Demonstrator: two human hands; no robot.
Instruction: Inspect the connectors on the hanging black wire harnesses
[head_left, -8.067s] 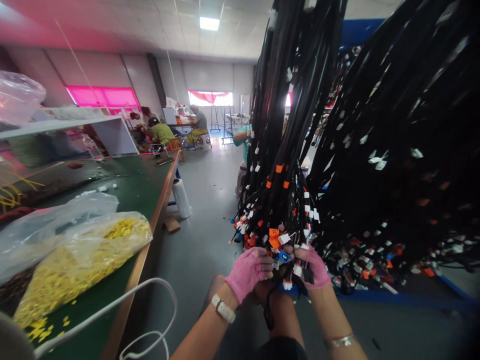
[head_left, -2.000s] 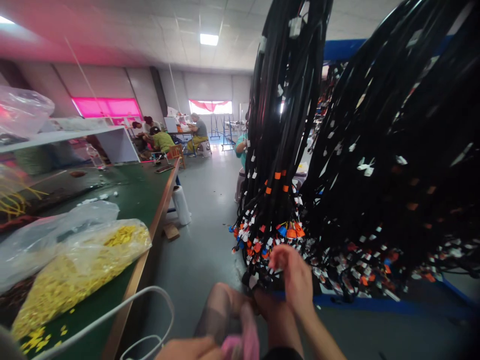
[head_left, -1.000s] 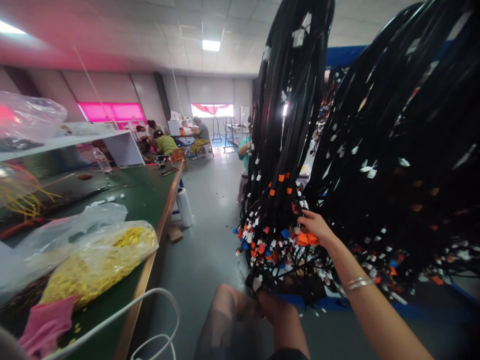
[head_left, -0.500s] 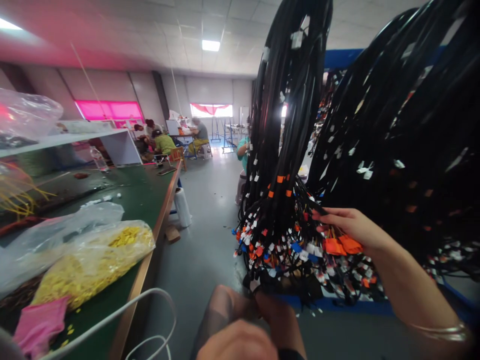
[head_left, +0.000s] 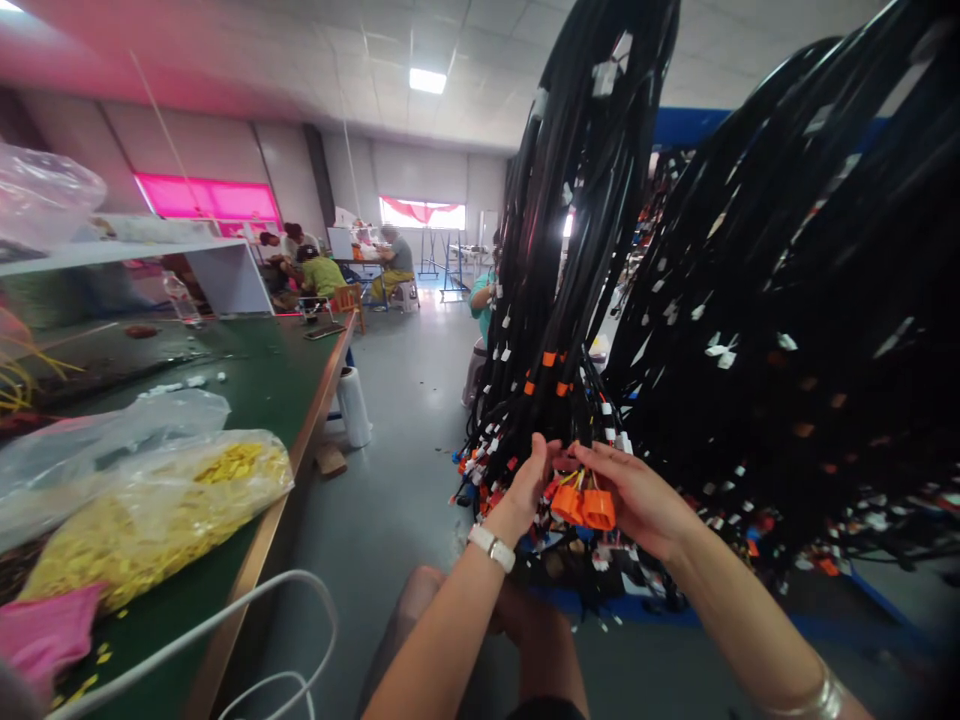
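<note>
Black wire harnesses hang in a thick bundle in front of me, with white, orange, red and blue connectors clustered at their lower ends. My right hand pinches the wires of one harness just above two orange connectors. These connectors hang below my fingertips, their open ends towards me. My left hand is at the same wires from the left, thumb raised and fingers curled in against them. Its fingertips are partly hidden behind the wires.
A larger mass of black harnesses hangs at right. The green-topped workbench at left bears a clear bag of yellow pieces and a pink cloth. A white cable loops near its edge. People sit farther back.
My left hand has risen from the bottom of the view to the harness. My right hand has brought the orange connectors leftwards, in front of the hanging bundle.
</note>
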